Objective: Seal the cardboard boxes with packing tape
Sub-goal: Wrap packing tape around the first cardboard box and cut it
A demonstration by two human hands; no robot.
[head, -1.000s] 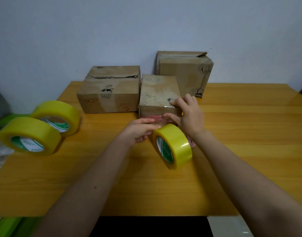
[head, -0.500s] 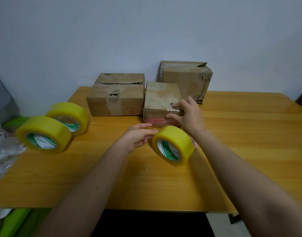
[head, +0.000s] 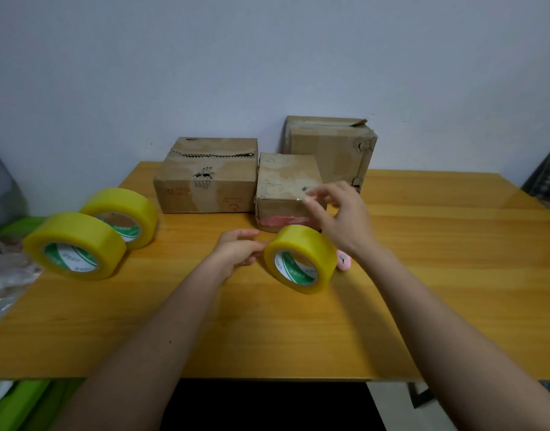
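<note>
The person is wearing no sleeves; both forearms are showing bare. The left hand (head: pixel 236 250) and right hand (head: pixel 345 219) are wearing nothing.

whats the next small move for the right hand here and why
Probably bring the right hand down onto the tape roll: it hovers open and blurred by the small box, holding nothing, while the left hand only touches the roll's edge, so the roll isn't gripped.
</note>
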